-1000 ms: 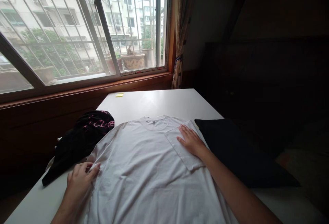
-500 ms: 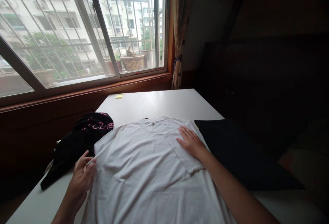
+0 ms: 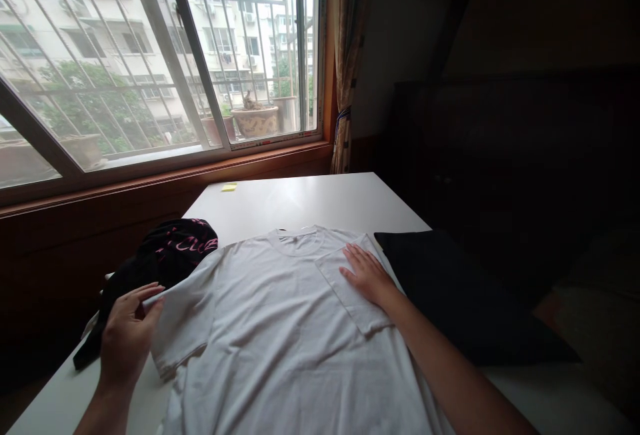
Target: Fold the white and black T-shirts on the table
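A white T-shirt [image 3: 280, 315] lies spread on the white table [image 3: 300, 202], its collar towards the window. The sleeve on the right is folded inward over the chest, and my right hand [image 3: 367, 275] rests flat on it with the fingers spread. At the left, the other sleeve [image 3: 185, 315] extends outward. My left hand [image 3: 131, 328] pinches the upper edge of that sleeve between thumb and fingers.
A black garment with pink lettering [image 3: 175, 248] is bunched on the table's left side. Dark folded cloth [image 3: 460, 295] lies to the right of the shirt. A yellow note [image 3: 229, 187] sits near the far edge, below the window [image 3: 250, 62].
My left hand has moved left and drawn the left sleeve outward, so it now lies extended. My right hand has stayed on the folded sleeve. The view has shifted slightly.
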Action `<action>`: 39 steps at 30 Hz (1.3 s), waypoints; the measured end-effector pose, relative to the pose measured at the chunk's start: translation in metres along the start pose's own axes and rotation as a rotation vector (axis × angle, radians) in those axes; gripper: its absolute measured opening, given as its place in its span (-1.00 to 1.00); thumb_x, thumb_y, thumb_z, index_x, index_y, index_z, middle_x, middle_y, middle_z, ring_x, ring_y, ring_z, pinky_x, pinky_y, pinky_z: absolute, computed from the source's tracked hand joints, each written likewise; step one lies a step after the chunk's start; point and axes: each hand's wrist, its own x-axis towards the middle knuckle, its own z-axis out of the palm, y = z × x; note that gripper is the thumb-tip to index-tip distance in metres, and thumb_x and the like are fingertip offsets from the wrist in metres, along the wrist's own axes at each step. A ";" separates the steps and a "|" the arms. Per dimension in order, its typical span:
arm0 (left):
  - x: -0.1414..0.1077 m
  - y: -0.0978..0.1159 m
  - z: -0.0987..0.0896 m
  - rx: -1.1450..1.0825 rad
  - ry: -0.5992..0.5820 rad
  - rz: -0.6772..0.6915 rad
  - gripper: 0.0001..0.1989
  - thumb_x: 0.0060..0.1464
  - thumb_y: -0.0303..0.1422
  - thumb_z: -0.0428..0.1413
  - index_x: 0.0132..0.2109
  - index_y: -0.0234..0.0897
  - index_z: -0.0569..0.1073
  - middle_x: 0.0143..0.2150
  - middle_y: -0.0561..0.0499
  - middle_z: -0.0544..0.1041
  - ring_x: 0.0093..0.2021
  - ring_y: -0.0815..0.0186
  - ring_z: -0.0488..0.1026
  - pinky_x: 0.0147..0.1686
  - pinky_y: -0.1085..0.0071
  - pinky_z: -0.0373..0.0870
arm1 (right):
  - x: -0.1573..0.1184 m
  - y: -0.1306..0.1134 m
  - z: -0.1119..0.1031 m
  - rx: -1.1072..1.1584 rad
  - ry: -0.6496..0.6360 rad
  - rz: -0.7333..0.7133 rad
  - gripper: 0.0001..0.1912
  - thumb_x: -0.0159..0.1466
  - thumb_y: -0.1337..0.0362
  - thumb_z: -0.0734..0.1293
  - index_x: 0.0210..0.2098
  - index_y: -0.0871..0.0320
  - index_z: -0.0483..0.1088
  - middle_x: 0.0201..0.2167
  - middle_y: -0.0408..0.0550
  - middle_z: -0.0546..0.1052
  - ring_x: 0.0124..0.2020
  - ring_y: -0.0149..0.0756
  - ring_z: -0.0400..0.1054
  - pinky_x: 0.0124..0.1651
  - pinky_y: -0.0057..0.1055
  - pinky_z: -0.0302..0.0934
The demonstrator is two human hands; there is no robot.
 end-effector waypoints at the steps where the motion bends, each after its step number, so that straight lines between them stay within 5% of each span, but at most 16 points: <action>1: 0.009 0.004 -0.004 0.032 0.004 0.060 -0.73 0.18 -0.19 0.13 -0.07 -0.23 0.56 0.05 -0.11 0.54 0.05 0.05 0.50 0.10 0.03 0.47 | 0.000 0.000 0.000 -0.001 0.002 -0.001 -0.31 0.48 -0.05 0.06 0.45 0.19 0.14 0.49 0.08 0.12 0.51 -0.08 -0.08 0.50 -0.06 -0.18; 7: 0.062 0.043 -0.013 0.074 -0.028 0.424 -0.82 0.27 -0.33 0.07 -0.08 -0.24 0.54 0.04 -0.06 0.53 0.05 0.15 0.51 0.14 0.12 0.45 | -0.001 0.001 0.002 -0.009 0.006 0.000 -0.31 0.48 -0.06 0.06 0.45 0.18 0.14 0.49 0.08 0.13 0.51 -0.08 -0.07 0.49 -0.05 -0.15; 13: 0.089 0.094 0.018 0.012 -0.269 0.760 -0.72 0.33 -0.45 -0.03 0.00 -0.20 0.56 0.18 -0.12 0.49 0.19 0.16 0.47 0.17 0.16 0.46 | 0.000 0.000 0.000 0.000 0.007 -0.001 -0.31 0.48 -0.05 0.06 0.44 0.20 0.15 0.49 0.09 0.13 0.50 -0.08 -0.06 0.49 -0.07 -0.15; 18: 0.048 0.141 0.056 -0.097 -0.434 0.826 -0.57 0.28 -0.61 -0.11 0.05 -0.24 0.57 0.26 -0.21 0.46 0.19 0.15 0.48 0.12 0.13 0.53 | 0.000 0.000 -0.002 0.005 0.004 -0.003 -0.32 0.47 -0.04 0.07 0.43 0.20 0.17 0.48 0.10 0.15 0.50 -0.06 -0.04 0.49 -0.04 -0.14; 23: -0.025 0.163 0.057 -0.153 -0.708 1.009 -0.49 0.26 -0.63 -0.06 0.19 -0.08 0.50 0.43 -0.06 0.32 0.42 0.14 0.24 0.27 0.08 0.43 | -0.001 0.000 -0.003 0.010 0.007 -0.001 -0.33 0.47 -0.04 0.07 0.44 0.18 0.16 0.48 0.08 0.16 0.50 -0.08 -0.04 0.49 -0.05 -0.12; 27: -0.049 0.130 0.040 -0.119 -0.660 0.885 -0.50 0.25 -0.58 -0.02 0.23 -0.05 0.46 0.34 -0.06 0.43 0.33 0.15 0.37 0.26 0.10 0.44 | -0.001 -0.002 -0.004 0.011 0.002 0.006 -0.33 0.47 -0.03 0.08 0.43 0.18 0.17 0.48 0.08 0.15 0.50 -0.08 -0.04 0.49 -0.05 -0.14; 31: -0.052 0.064 0.022 -0.036 -0.493 0.687 -0.48 0.20 -0.53 0.03 0.25 -0.02 0.44 0.29 -0.08 0.47 0.26 0.09 0.42 0.18 0.09 0.49 | 0.000 -0.001 -0.003 0.022 -0.009 0.022 -0.35 0.46 -0.02 0.10 0.42 0.17 0.19 0.47 0.08 0.17 0.49 -0.07 -0.04 0.49 -0.03 -0.14; 34: -0.057 0.018 0.012 0.034 -0.480 0.555 -0.44 0.18 -0.44 0.09 0.31 0.02 0.37 0.31 -0.07 0.44 0.27 0.04 0.40 0.17 0.04 0.49 | 0.005 -0.002 -0.008 0.040 0.007 0.034 -0.41 0.44 0.04 0.15 0.36 0.17 0.28 0.43 0.10 0.25 0.45 -0.05 0.05 0.46 -0.05 -0.07; 39: -0.068 -0.026 0.017 -0.001 -0.421 0.353 -0.55 0.19 -0.20 0.17 0.21 -0.06 0.46 0.15 -0.12 0.53 0.12 0.02 0.51 0.07 0.07 0.54 | 0.025 -0.040 -0.026 0.125 0.134 -0.007 -0.52 0.37 0.22 0.24 0.25 0.14 0.42 0.28 0.11 0.43 0.27 -0.03 0.28 0.35 -0.13 0.13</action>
